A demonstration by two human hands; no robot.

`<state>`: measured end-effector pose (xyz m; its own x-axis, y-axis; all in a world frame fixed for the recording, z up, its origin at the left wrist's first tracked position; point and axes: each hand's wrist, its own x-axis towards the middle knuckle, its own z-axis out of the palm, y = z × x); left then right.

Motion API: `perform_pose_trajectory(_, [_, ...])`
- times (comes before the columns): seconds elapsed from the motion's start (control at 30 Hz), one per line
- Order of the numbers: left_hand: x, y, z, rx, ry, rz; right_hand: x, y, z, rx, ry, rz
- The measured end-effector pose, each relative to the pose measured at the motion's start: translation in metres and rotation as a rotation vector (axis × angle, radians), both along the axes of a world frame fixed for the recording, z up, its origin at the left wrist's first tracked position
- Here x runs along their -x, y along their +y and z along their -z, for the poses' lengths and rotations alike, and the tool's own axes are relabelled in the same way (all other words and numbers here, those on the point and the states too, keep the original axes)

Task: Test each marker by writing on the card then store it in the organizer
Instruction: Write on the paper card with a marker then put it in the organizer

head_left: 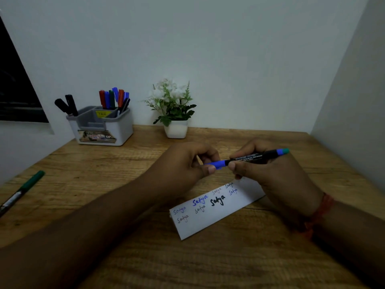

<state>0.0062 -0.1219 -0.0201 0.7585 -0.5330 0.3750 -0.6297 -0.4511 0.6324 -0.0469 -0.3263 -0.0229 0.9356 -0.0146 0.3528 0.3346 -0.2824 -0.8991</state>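
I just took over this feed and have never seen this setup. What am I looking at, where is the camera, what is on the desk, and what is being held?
There is no robot: a person works bare-handed, and the single head-worn camera looks down at the wooden desk. The left hand pinches the blue cap end of a black-barrelled blue marker; the right hand grips its barrel. Below lies the white card with written test words. A green marker lies far left. At the back stand a grey organizer holding markers and a white potted plant.
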Motion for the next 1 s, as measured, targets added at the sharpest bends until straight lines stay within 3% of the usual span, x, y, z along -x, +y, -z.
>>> perform_pose_trajectory(0.17, [-0.007,0.0,-0.003,-0.126,-0.085,-0.037,-0.011,0.004,0.0,-0.063,0.021,0.001])
perform_pose_trajectory(0.27, [-0.011,0.015,-0.007,-0.418,-0.179,-0.086,-0.017,0.011,-0.001,-0.147,0.102,-0.011])
perform_pose_trajectory(0.4, [-0.019,0.039,-0.014,-0.787,-0.224,-0.171,-0.02,0.024,-0.01,-0.062,0.196,-0.007])
perform_pose_trajectory(0.63, [-0.017,0.113,-0.017,-0.842,-0.18,-0.314,-0.046,0.073,-0.027,0.219,0.289,-0.142])
perform_pose_trajectory(0.77, [-0.017,0.176,-0.017,-0.864,-0.109,-0.458,-0.069,0.116,-0.033,0.398,0.124,-0.073])
perform_pose_trajectory(1.0, [-0.029,0.26,0.001,-0.866,-0.095,-0.654,-0.118,0.209,-0.064,0.459,-0.144,0.061])
